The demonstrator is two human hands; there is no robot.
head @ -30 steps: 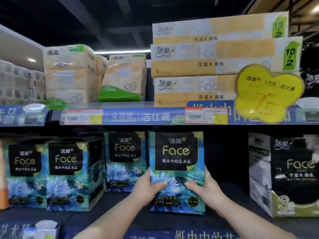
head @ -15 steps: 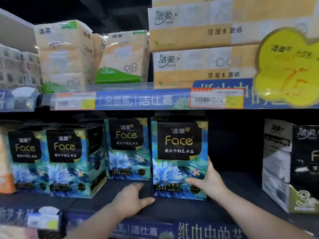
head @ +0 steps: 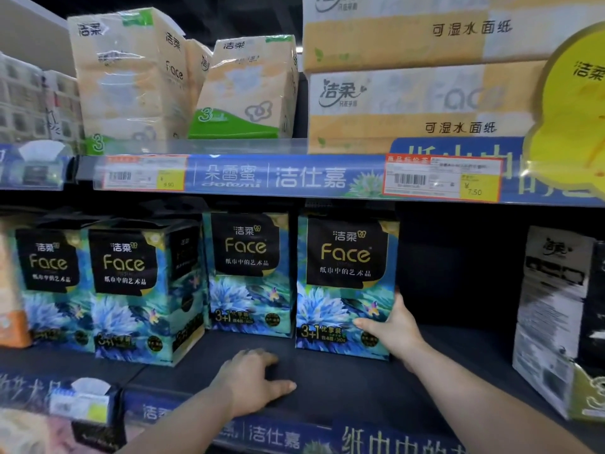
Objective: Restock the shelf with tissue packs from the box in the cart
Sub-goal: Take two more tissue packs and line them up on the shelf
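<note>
Head view: right hand (head: 393,329) grips tissue pack (head: 343,273) on shelf (head: 343,383).

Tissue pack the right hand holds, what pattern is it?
Blue-green floral tissue pack with black label; head view.

Light falls from above, so the top of your view is bright: the pale tissue packs (head: 131,77) and the yellow price sign (head: 569,126) look washed out, and the clear price strip (head: 294,176) carries soft glare. Below it the lower shelf (head: 343,385) lies in shadow, its back nearly black. The blue tissue pack (head: 343,283) in your right hand (head: 396,332) reads fairly sharp; your left hand (head: 252,381) is softer. At the edges, the black pack (head: 556,306) and the far-left packs (head: 49,280) smear and bend.
</note>
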